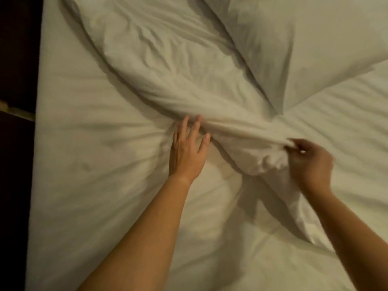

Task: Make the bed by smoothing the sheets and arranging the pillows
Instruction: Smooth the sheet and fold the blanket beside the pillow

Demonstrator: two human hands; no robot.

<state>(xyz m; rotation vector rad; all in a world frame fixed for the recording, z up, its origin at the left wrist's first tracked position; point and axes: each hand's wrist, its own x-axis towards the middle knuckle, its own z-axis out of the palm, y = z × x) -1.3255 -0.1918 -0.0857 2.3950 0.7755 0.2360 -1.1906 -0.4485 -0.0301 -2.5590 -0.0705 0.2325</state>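
A crumpled white pillow (pixel 159 59) lies diagonally across the white bed sheet (pixel 84 164), from the top left down to the middle. A smoother second pillow (pixel 294 45) rests at the top right, its corner touching the first. My left hand (pixel 188 150) lies flat with fingers spread, fingertips against the crumpled pillow's lower edge. My right hand (pixel 310 162) pinches the bunched end of that pillow's case at the middle right. Sheet wrinkles fan out around my left hand.
The bed's left edge (pixel 38 122) runs top to bottom, with dark floor beyond it. A pale strip of wood (pixel 19 112) shows in that dark gap. White sheet covers the rest of the view.
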